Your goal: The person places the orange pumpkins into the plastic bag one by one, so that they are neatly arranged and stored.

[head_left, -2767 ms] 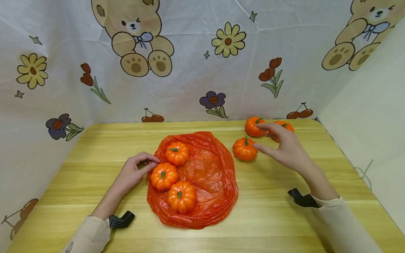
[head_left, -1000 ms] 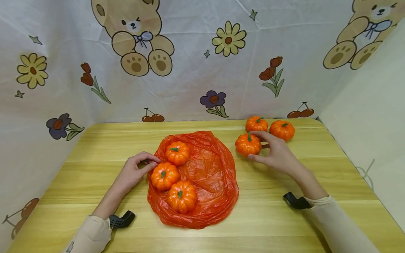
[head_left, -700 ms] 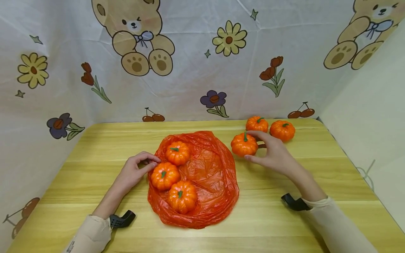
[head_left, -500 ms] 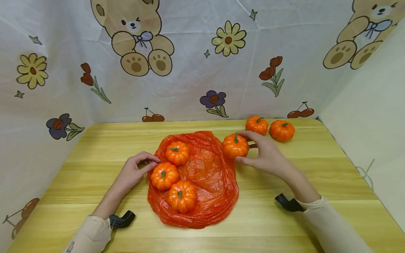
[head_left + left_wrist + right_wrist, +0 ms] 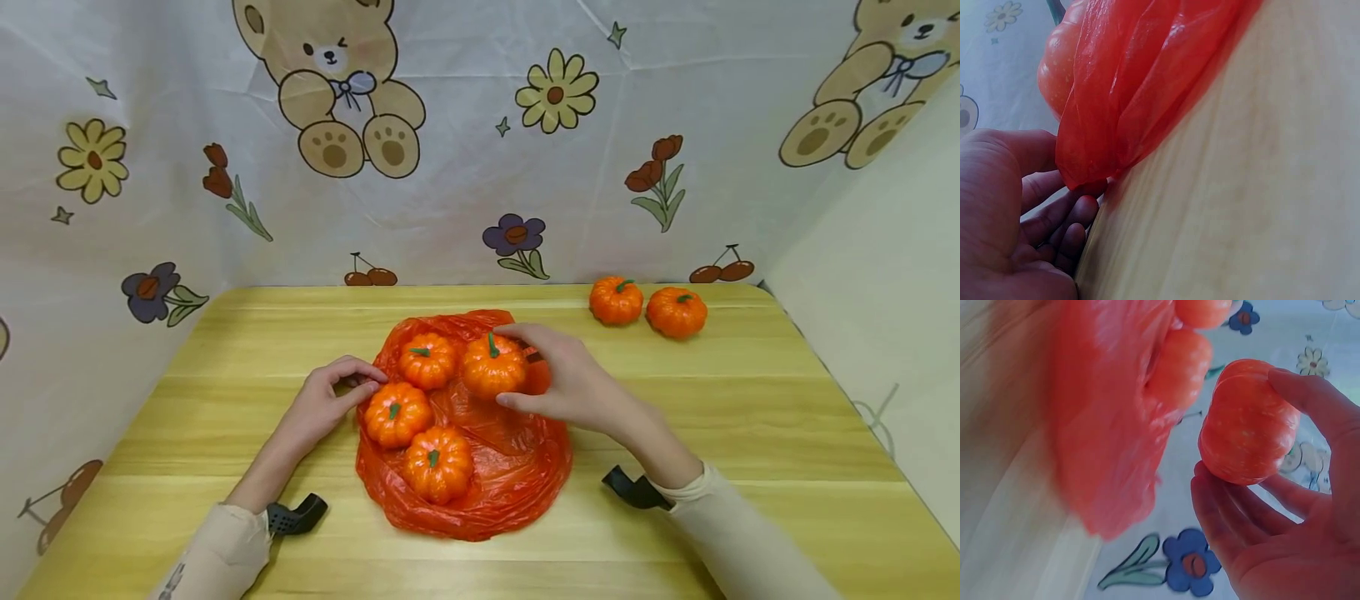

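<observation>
A small orange pumpkin (image 5: 493, 367) with a green stem is held between the thumb and fingers of my right hand (image 5: 573, 382), over the back right part of a red plastic bag (image 5: 517, 492). In the right wrist view this pumpkin (image 5: 1249, 425) hangs apart from the bag. Three more pumpkins lie along the bag's left side: a back one (image 5: 427, 362), a middle one (image 5: 399, 415) and a front one (image 5: 438, 465). My left hand (image 5: 326, 404) pinches the bag's left rim; in the left wrist view the thumb and fingers meet at the bag's edge (image 5: 1088, 150).
Two more pumpkins stand at the table's back right, one (image 5: 616, 301) left of the other (image 5: 677, 312). The wooden table (image 5: 712, 417) ends at a printed cloth (image 5: 450, 150) behind. Black wrist mounts (image 5: 298, 515) stick out from both sleeves.
From beside the two back pumpkins, my right hand has taken hold of the near pumpkin and carried it left over the bag. The left hand stays on the rim. The view shifts slightly.
</observation>
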The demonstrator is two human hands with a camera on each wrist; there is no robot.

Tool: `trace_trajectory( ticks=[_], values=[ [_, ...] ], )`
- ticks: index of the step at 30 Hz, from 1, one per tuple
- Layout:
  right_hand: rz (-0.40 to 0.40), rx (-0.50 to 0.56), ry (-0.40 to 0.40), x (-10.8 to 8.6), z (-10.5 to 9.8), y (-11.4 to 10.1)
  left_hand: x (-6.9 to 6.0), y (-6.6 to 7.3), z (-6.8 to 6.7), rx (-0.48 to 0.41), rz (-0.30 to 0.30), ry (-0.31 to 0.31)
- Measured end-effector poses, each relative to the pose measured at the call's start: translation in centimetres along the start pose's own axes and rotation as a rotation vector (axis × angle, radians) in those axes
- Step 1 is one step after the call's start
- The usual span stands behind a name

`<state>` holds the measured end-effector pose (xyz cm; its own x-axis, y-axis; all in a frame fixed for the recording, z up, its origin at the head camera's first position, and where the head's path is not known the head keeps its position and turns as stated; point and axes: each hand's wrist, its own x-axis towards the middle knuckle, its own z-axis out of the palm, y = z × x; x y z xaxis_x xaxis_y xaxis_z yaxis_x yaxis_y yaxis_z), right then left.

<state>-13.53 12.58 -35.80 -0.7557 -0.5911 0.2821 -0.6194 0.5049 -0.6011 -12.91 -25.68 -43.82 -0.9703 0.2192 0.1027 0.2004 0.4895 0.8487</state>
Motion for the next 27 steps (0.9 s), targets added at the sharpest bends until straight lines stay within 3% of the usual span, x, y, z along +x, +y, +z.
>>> trace_trajectory(
  ticks=[9,27],
  values=[
    [0.008,-0.004,-0.067,1.2,1.9,-1.6,0.0,0.0,0.1,-0.009,0.004,-0.002],
    [0.029,-0.043,-0.186,1.0,4.3,-0.7,0.0,0.0,0.0,-0.002,0.003,-0.002]
  ],
)
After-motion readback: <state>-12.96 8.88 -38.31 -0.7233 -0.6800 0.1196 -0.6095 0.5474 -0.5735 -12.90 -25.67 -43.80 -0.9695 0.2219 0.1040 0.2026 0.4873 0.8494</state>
